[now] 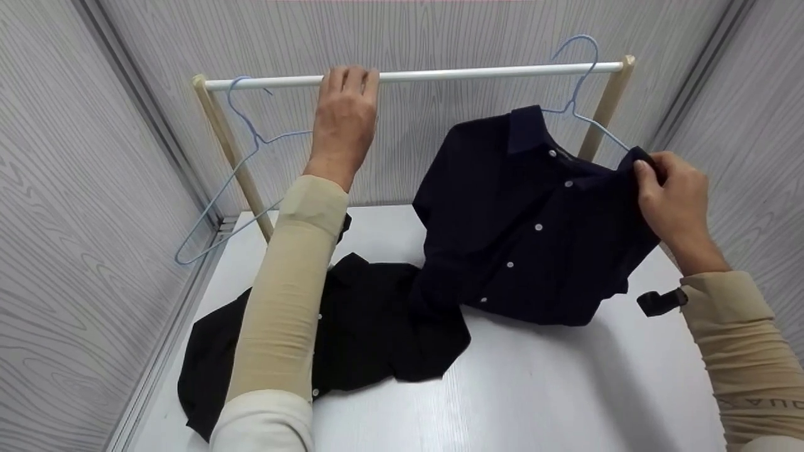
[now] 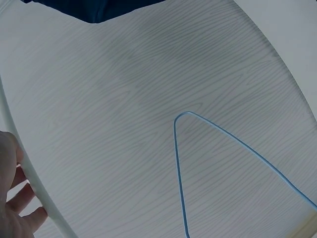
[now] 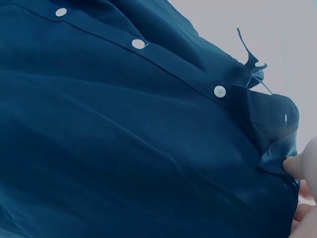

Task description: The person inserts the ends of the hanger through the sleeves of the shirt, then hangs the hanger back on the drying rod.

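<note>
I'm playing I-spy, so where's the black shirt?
In the head view, the black shirt lies at lower left on the white table, partly hidden by the person's left sleeve, with the navy shirt to its right.

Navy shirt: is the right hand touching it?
Touching. The head view shows it: the right hand pinches the navy shirt near the collar, thumb on the cloth.

Dark lettering (image 1: 761, 402) on the person's tan right sleeve (image 1: 744, 351), small and creased, seems to read "QUAX".
</note>
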`<state>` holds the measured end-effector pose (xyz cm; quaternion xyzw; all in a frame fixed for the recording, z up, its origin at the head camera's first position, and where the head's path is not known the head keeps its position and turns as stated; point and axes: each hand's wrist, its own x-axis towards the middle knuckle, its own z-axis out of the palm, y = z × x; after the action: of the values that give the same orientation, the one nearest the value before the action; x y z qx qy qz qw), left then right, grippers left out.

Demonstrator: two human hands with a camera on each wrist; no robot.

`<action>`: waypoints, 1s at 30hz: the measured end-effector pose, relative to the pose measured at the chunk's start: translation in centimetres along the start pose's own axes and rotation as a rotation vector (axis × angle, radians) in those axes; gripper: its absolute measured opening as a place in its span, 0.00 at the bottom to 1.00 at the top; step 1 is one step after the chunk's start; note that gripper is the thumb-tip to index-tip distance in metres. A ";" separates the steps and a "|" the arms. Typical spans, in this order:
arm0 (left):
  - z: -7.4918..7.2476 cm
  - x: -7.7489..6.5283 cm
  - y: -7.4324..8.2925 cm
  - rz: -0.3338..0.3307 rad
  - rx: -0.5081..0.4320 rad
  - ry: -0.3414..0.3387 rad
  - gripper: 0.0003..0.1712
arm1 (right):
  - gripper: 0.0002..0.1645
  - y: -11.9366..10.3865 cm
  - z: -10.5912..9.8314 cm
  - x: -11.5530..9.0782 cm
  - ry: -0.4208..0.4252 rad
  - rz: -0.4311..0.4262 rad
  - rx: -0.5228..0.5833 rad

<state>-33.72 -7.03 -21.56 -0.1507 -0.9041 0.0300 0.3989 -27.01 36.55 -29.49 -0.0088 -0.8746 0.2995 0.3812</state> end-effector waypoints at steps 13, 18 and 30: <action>0.1 0.0 0.4 -0.002 0.002 0.015 0.22 | 0.21 2.0 0.6 -0.6 -0.026 0.030 -0.033; 0.0 0.0 0.4 -0.003 -0.002 0.011 0.22 | 0.21 2.6 0.7 -0.7 -0.021 0.033 -0.053; 0.1 0.1 0.6 0.000 -0.009 -0.020 0.24 | 0.25 3.6 1.2 -1.9 -0.091 0.070 -0.045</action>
<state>-33.70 -6.44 -21.65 -0.1524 -0.9081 0.0275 0.3890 -27.24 38.44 -33.24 -0.0342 -0.8968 0.2930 0.3299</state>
